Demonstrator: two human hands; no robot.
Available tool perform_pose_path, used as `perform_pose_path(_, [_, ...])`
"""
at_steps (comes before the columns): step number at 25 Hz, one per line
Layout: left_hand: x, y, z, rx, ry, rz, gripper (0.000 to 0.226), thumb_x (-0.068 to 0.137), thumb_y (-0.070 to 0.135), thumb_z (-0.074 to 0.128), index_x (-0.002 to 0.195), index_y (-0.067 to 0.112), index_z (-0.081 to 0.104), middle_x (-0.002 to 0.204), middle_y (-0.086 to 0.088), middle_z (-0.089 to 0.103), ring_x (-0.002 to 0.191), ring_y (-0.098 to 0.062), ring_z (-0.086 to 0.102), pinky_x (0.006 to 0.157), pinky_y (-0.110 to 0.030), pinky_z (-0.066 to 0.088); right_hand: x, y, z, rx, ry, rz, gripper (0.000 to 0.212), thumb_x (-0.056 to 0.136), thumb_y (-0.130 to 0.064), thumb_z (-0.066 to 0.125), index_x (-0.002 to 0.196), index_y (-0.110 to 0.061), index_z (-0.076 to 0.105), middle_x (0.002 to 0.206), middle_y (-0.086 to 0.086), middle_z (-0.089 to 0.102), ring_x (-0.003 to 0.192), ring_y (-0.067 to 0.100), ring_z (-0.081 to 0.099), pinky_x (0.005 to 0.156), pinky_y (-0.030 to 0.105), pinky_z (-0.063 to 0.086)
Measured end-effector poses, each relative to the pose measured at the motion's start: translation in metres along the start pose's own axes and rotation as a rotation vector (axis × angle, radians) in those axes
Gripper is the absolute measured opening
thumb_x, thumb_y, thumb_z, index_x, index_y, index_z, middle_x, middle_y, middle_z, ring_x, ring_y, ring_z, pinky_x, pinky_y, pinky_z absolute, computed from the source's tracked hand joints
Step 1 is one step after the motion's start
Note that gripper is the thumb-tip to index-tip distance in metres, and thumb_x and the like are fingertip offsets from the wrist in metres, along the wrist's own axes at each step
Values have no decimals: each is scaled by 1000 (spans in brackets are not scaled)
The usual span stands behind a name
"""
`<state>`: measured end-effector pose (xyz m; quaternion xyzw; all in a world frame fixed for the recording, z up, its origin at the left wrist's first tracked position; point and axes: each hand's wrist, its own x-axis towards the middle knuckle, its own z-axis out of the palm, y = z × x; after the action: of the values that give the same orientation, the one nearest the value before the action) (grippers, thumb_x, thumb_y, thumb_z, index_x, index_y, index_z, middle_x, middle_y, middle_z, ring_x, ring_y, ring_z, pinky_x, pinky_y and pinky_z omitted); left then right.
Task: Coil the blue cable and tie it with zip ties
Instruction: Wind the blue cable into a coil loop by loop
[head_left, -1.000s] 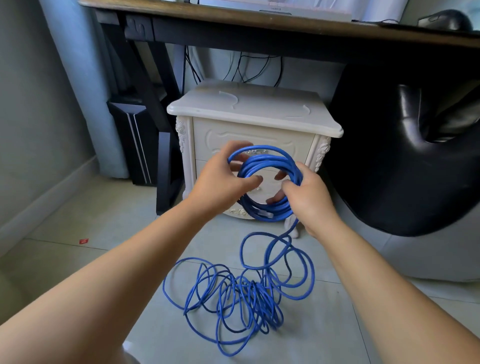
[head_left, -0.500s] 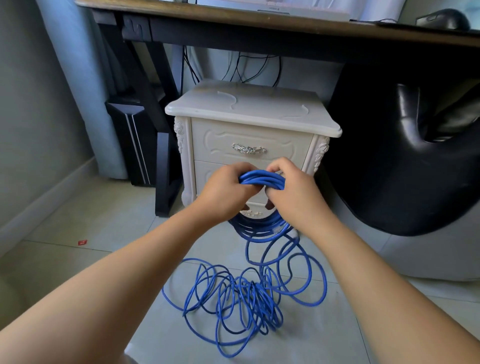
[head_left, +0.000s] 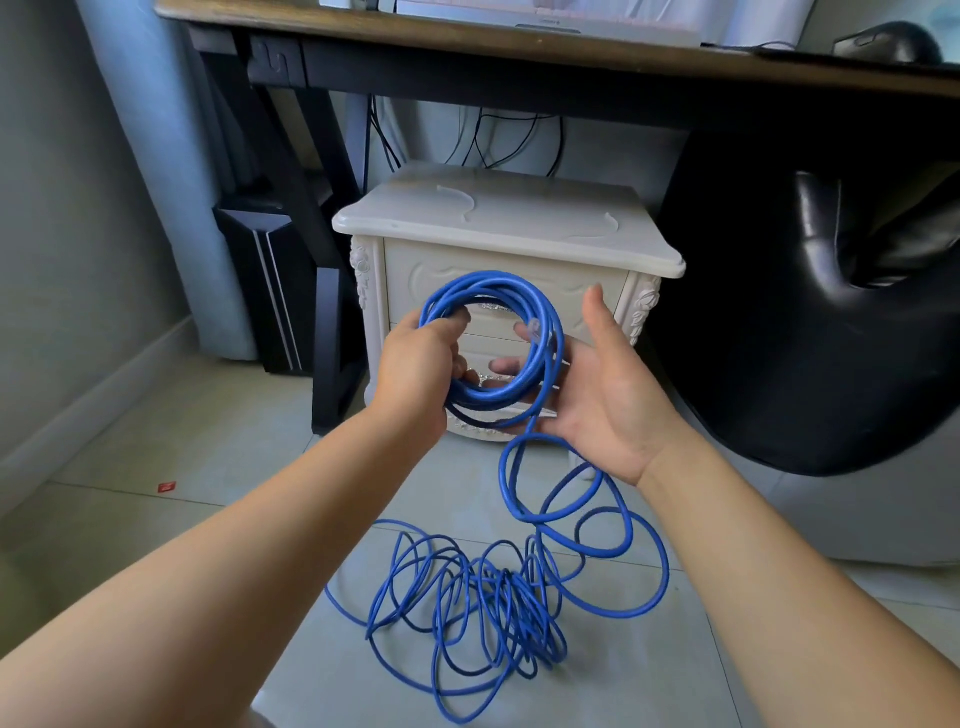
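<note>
Part of the blue cable (head_left: 524, 291) is wound into a coil of several loops, held upright in front of the white nightstand. My left hand (head_left: 421, 369) grips the coil's left side, fingers closed around the loops. My right hand (head_left: 597, 395) is palm up with spread fingers under the coil's right side; the strand trailing down crosses its palm. A clear plug (head_left: 532, 328) shows on the coil's right side. The rest of the cable lies as a loose tangle (head_left: 493, 608) on the floor below. No zip ties are visible.
The white nightstand (head_left: 519, 228) stands under a wooden desk (head_left: 467, 47) with black legs (head_left: 311, 291). A black leather chair (head_left: 831, 312) fills the right side. A dark computer tower (head_left: 265, 280) stands at the left, and a small red scrap (head_left: 167, 487) lies on the tiled floor.
Both hands were closed together on the coil's top; my right hand has let go and opened palm up to the right, and the coil has swung upright in my left hand.
</note>
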<state>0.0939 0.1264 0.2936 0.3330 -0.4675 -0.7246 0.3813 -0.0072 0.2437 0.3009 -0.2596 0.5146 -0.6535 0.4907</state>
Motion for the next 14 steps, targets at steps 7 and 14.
perform_pose_path(7, [-28, -11, 15, 16, -73, -55, 4, 98, 17, 55, 95, 16, 55, 49, 6, 44, 39, -8, 49, 66, -30, 43, 9, 21, 12, -240, 418, -163, 32, 86, -2, 64, 115, -15, 61, 77, 1, 66, 64, 15, 65, 72, 33, 49])
perform_pose_path(14, [-16, 6, 0, 385, -359, 99, 36, 81, 31, 77, 113, 24, 63, 101, 2, 70, 96, -17, 69, 85, -33, 52, 1, 9, -3, -689, 460, -306, 24, 92, 0, 47, 97, -20, 59, 78, 9, 62, 54, 25, 67, 55, 29, 52])
